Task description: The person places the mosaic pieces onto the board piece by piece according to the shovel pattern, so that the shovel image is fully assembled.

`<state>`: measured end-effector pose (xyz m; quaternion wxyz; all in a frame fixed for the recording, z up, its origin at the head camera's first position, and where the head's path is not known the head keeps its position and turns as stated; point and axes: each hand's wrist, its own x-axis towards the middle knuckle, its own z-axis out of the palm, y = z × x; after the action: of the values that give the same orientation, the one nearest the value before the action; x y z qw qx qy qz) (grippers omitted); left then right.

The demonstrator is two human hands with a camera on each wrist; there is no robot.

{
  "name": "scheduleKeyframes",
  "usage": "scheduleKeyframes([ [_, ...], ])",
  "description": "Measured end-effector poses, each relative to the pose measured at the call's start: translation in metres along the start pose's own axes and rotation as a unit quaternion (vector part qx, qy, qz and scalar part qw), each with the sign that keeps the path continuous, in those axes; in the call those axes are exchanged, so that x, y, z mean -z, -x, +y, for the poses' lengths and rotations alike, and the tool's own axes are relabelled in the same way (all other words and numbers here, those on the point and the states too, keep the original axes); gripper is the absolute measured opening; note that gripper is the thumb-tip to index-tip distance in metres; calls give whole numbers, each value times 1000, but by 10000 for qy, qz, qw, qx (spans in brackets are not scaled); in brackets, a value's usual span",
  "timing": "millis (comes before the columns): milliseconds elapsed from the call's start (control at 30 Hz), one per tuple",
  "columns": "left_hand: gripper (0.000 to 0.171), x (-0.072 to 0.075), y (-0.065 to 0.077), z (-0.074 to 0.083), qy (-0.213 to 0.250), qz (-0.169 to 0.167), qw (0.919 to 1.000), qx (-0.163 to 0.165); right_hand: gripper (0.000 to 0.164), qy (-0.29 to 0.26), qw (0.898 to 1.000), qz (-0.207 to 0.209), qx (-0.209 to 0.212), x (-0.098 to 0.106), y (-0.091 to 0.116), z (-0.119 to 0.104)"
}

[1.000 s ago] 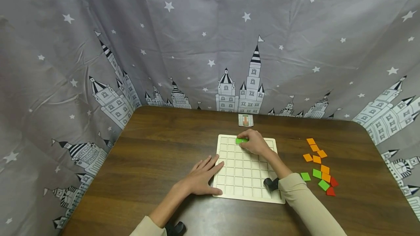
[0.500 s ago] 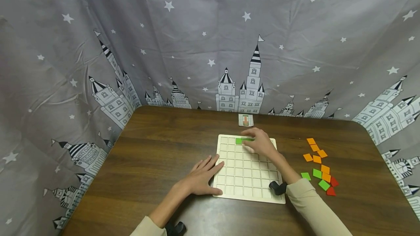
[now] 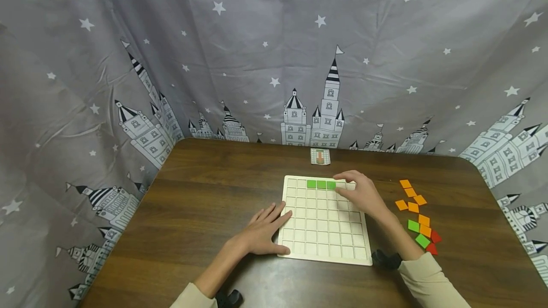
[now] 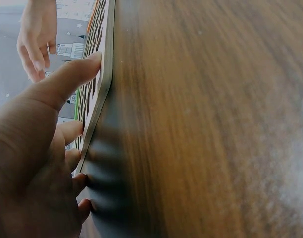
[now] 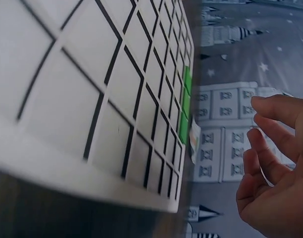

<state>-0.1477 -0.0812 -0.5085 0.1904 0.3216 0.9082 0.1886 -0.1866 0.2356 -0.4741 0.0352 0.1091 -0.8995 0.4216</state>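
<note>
A pale square board (image 3: 317,232) with a recessed grid lies on the table. Three green square tiles (image 3: 321,184) sit side by side in its far row. My left hand (image 3: 265,232) rests at the board's left edge, fingers spread; the left wrist view shows the thumb (image 4: 84,69) on the rim. Over the far right part of the board is my right hand (image 3: 361,195), just right of the green row. In the right wrist view its loosely bent fingers (image 5: 270,161) hold nothing and stand apart from the board.
Loose orange tiles (image 3: 413,207), green tiles (image 3: 422,241) and red tiles (image 3: 432,249) lie right of the board, near my right forearm. A small card (image 3: 320,157) with a coloured grid pattern lies behind the board. A grey curtain (image 3: 239,61) hangs behind the table.
My right hand has let go of the green tile in the far row and moved right, uncovering three green tiles. The forearm now covers a loose green tile's spot. My left hand stays put.
</note>
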Motion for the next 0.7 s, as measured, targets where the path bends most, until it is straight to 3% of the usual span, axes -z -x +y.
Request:
scheduleKeyframes([
  [500,94,2,1,3,49,31,10000,-39,33,494,9981,265,-254,50,64,19],
  [700,93,4,2,4,98,29,9999,-88,34,715,9955,216,-591,65,88,32],
])
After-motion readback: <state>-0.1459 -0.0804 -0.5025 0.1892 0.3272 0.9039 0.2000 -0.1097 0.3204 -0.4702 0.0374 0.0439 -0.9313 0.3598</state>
